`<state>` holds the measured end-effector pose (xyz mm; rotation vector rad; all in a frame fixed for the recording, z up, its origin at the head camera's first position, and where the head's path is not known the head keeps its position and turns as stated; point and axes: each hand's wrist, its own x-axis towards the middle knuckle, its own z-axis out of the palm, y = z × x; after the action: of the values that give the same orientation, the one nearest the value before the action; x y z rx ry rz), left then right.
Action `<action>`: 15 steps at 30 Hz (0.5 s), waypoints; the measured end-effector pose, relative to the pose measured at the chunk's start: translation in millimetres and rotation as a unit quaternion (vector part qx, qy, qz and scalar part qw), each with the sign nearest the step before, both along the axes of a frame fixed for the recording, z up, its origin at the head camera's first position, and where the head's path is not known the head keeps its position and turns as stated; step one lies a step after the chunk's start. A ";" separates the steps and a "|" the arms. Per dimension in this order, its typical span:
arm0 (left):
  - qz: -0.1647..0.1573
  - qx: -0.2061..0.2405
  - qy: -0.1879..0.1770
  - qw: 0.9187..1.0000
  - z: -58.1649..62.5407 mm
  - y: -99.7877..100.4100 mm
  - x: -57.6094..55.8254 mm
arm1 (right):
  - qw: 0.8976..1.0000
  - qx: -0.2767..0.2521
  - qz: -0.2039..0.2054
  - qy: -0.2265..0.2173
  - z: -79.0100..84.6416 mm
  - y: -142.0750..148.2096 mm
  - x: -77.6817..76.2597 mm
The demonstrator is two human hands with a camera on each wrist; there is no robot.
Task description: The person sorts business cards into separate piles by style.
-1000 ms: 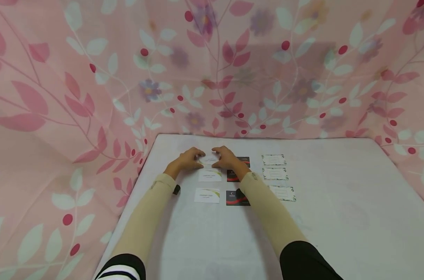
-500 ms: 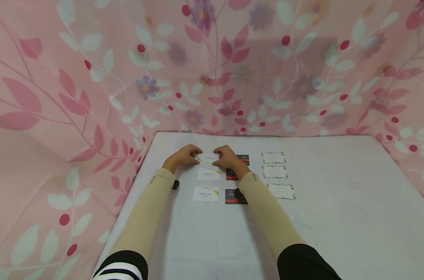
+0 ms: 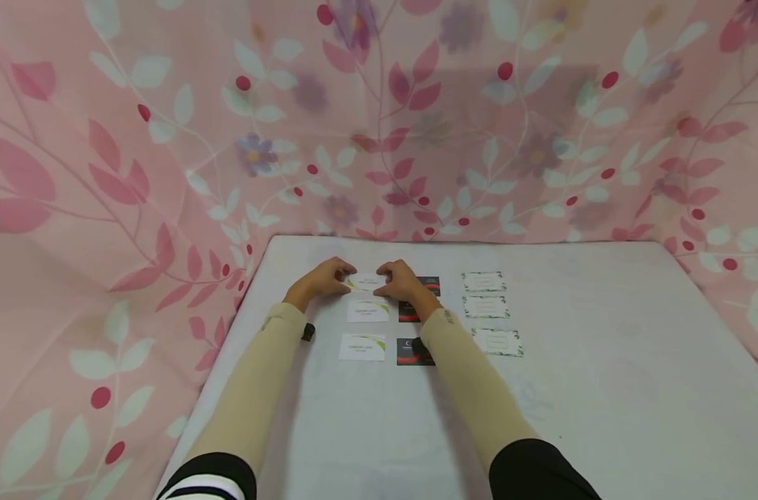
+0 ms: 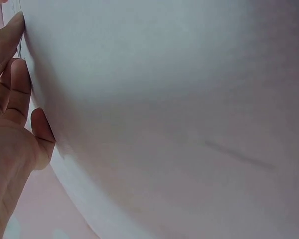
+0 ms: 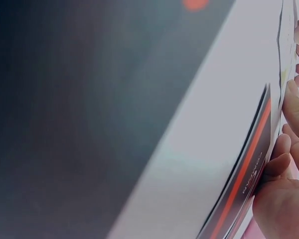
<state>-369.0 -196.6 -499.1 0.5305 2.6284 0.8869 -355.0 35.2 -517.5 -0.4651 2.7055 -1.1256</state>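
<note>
In the head view, a white business card (image 3: 365, 282) with a yellow-green curve lies at the far end of the left column. My left hand (image 3: 324, 278) holds its left end, thumb at the near corner and forefinger at the far one. At the opposite end my right hand (image 3: 402, 283) grips it in the same way. The left wrist view shows the left fingers (image 4: 21, 89) low against the white tabletop. Beside the right hand, in the right wrist view, is a dark card with a red stripe (image 5: 239, 181). My right hand and forearm partly cover the dark column.
Two more white cards, the middle one (image 3: 367, 312) and the near one (image 3: 363, 347), continue the left column. Dark cards (image 3: 410, 351) form the centre column; leaf-bordered cards (image 3: 497, 342) stand in line at right. A pink floral cloth (image 3: 454, 139) hangs behind the white table (image 3: 604, 389).
My hands have spread slightly apart at the far white card's ends, so more of its face shows. The other cards keep their places; the head view shifts a little.
</note>
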 end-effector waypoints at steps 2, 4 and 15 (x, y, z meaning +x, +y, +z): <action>0.002 -0.003 -0.005 1.000 -0.5 -0.8 -0.3 | 1.000 0.003 -0.003 -0.004 0.5 -1.0 1.0; 0.005 -0.006 -0.011 1.000 -0.3 -1.3 0.1 | 1.000 0.004 -0.007 -0.010 0.7 -1.8 1.6; 0.009 0.016 -0.018 1.000 -2.7 0.2 -1.4 | 1.000 0.012 -0.019 -0.010 1.1 -2.5 1.9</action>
<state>-370.4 -196.5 -501.8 0.4953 2.5947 0.9371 -353.1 32.6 -516.4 -0.3992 2.7189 -1.1001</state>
